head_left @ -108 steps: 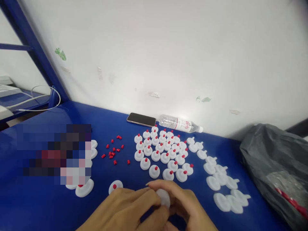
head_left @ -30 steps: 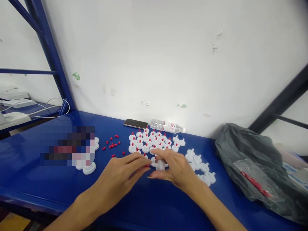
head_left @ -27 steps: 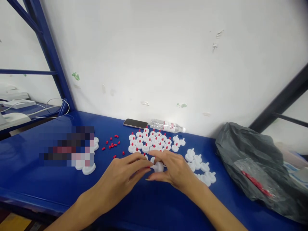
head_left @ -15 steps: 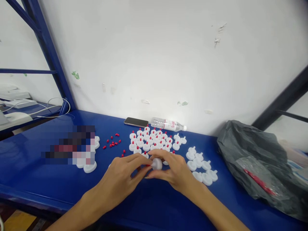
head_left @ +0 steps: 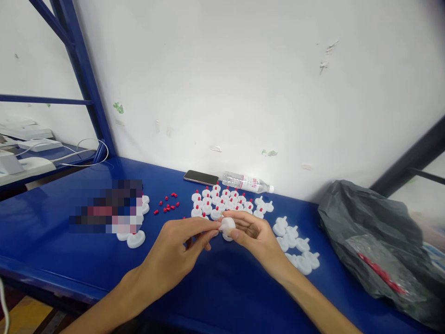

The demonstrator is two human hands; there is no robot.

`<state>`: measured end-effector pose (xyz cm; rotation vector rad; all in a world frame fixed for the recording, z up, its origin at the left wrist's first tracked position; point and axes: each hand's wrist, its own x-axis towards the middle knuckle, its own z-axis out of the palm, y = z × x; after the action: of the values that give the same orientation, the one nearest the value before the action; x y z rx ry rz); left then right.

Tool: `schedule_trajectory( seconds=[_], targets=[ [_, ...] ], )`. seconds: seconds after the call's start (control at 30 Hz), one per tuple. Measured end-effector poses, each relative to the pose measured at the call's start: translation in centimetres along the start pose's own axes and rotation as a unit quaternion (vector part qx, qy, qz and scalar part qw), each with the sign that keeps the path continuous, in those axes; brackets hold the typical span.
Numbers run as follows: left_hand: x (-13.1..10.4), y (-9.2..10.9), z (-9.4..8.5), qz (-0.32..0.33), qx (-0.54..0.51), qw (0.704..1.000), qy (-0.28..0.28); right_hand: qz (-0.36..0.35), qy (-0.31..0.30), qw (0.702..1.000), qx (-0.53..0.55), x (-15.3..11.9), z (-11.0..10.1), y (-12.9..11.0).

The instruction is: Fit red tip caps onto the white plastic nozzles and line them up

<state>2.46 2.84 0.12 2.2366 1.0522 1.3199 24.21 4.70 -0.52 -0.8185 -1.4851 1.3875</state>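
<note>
My right hand (head_left: 259, 236) holds a white nozzle lid (head_left: 228, 225) between thumb and fingers, its spout pointing left. At that spout my left hand (head_left: 181, 243) is closed in a pinch, with a trace of red at the fingertips; the small red cap there is mostly hidden. Behind both hands stand several white nozzle lids with red tips (head_left: 215, 213), some covered by my fingers. Loose red caps (head_left: 168, 207) lie to the left of that group. On the right are several white lids without red tips (head_left: 291, 241).
More white lids (head_left: 136, 239) sit at the left beside a pixelated patch. A phone (head_left: 200, 177) and a plastic bottle (head_left: 246, 182) lie along the wall. A dark plastic bag (head_left: 361, 222) with a clear bag of red pieces (head_left: 382, 273) occupies the right of the blue table (head_left: 79, 260).
The held lid has tilted, and my right fingers now wrap around its far side. My left fingers stay at the spout. The whole view has shifted slightly.
</note>
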Motion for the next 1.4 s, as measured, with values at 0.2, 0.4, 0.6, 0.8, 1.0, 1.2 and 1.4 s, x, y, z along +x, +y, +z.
schedule_trajectory(
  seconds=[0.2, 0.4, 0.6, 0.8, 1.0, 1.2, 1.4],
  targets=[
    [0.2, -0.3, -0.1, -0.004, 0.054, 0.999, -0.005, -0.014, 0.029, 0.999, -0.016, -0.2, 0.0, 0.0],
    [0.3, 0.3, -0.2, -0.005, 0.129, 0.984, -0.124, -0.041, 0.036, 0.997, -0.049, -0.5, 0.3, -0.5],
    [-0.3, 1.3, -0.6, 0.011, 0.111, 0.980, -0.164, -0.054, 0.014, 0.996, -0.067, -0.8, 0.4, -0.4],
    [-0.6, 0.7, -0.3, 0.025, 0.148, 0.975, -0.165, -0.069, 0.000, 0.995, -0.071, -0.6, 0.4, 0.4],
    [-0.8, 0.4, -0.5, 0.018, 0.151, 0.972, -0.177, -0.054, -0.011, 0.997, -0.055, -0.7, 0.9, 0.1],
    [-0.5, 0.5, 0.1, 0.038, 0.132, 0.982, -0.129, -0.099, -0.050, 0.983, -0.147, -1.0, 0.5, -1.7],
    [0.4, -0.3, -2.8, 0.009, 0.171, 0.982, -0.076, -0.141, 0.107, 0.936, -0.305, -0.3, -3.9, -3.6]
  ],
)
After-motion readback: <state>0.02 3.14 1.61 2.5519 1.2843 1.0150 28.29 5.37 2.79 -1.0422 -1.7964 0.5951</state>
